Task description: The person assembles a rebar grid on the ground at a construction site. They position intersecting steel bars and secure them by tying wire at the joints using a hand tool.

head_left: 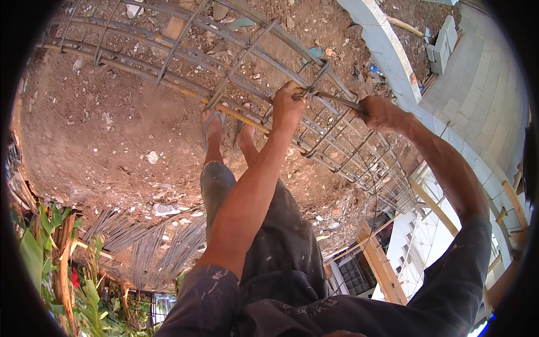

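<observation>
A long cage of rusty steel bars (236,62) with square stirrups runs from upper left to lower right over bare soil. My left hand (287,104) is closed around a bar of the cage at a stirrup joint. My right hand (382,112) grips a thin metal hook tool (331,98), whose tip reaches the joint right beside my left hand. My feet in sandals (213,126) stand under the cage on the soil.
A pale concrete kerb (387,50) and a paved strip (483,84) lie at the upper right. Bundles of thin bars (151,241) lie on the ground at lower left, near green plants (45,258). Timber planks (382,264) and a white building are at lower right.
</observation>
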A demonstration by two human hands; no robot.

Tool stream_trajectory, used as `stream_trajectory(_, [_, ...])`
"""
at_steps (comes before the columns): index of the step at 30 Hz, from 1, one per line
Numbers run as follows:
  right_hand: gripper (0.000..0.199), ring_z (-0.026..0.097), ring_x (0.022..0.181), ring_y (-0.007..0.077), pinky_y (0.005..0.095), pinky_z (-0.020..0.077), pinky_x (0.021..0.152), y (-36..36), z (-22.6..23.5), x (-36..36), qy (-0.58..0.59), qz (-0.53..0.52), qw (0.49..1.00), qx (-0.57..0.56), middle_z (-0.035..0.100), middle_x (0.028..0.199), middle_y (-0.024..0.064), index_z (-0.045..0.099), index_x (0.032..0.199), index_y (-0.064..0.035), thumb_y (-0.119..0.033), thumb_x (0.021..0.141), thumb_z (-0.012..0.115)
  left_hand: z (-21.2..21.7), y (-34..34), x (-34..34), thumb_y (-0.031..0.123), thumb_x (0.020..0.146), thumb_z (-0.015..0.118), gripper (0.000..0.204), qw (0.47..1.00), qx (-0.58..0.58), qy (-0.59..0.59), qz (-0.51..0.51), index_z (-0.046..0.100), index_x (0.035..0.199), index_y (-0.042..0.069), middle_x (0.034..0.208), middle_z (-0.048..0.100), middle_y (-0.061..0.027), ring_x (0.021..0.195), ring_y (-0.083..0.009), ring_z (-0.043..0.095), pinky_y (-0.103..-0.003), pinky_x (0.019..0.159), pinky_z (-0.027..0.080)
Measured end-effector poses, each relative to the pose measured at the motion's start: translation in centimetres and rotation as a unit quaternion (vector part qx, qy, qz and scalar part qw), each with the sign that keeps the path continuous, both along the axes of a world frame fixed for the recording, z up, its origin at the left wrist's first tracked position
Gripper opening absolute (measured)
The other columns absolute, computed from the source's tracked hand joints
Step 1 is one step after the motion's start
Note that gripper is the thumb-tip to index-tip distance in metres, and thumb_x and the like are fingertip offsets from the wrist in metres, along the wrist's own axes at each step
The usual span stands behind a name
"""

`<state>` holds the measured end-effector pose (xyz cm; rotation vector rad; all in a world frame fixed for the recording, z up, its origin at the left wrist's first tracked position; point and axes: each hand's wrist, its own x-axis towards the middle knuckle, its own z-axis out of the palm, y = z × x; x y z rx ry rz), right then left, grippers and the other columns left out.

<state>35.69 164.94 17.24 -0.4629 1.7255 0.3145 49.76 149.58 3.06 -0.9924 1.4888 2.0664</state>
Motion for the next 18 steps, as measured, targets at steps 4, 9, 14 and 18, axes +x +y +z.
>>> stream_trajectory(4, [0.067,0.062,0.06,0.0181,0.032,0.0522,0.041,0.6,0.5,5.7,-0.108,-0.449,0.887,0.022,0.058,0.069,0.0095,0.059,0.081,0.005,-0.057,0.097,0.042,3.0,0.1,0.0,0.003,0.085,0.063,0.017,0.989,-0.129,0.031,0.067,0.064,0.098,-0.007,0.092,0.07,-0.0197,0.076,-0.0253,0.065,-0.033,0.073,0.05])
stream_trajectory(9, [0.074,0.062,0.058,0.0201,0.0331,0.0567,0.05,-0.1,0.3,10.1,-0.136,-0.678,0.722,-0.008,0.059,0.072,0.009,0.06,0.091,0.0009,-0.071,0.088,0.043,6.6,2.8,1.7,0.022,0.089,0.068,0.032,0.987,0.061,-0.115,0.092,0.061,0.102,-0.006,0.087,0.066,-0.0196,0.08,-0.027,0.066,-0.035,0.076,0.053])
stream_trajectory(14, [0.087,0.066,0.07,0.0228,0.037,0.0562,0.05,1.7,1.4,6.3,-0.208,-0.588,0.782,-0.001,0.062,0.084,0.0193,0.059,0.099,0.0048,-0.079,0.075,0.056,6.2,5.8,1.0,0.03,0.091,0.066,0.026,0.831,0.469,-0.184,0.237,0.06,0.098,0.005,0.083,0.065,-0.0085,0.072,-0.0197,0.065,-0.032,0.067,0.053])
stream_trajectory(18, [0.081,0.061,0.107,0.0334,0.0495,0.0515,0.088,-1.5,6.5,6.5,0.144,-0.102,0.983,-0.042,0.061,0.106,0.0245,0.054,0.118,0.0107,-0.051,0.071,0.079,8.1,8.8,-1.4,0.023,0.094,0.06,0.018,0.805,0.427,-0.153,0.381,0.053,0.092,0.006,0.077,0.057,-0.0064,0.067,-0.0209,0.06,-0.039,0.064,0.054])
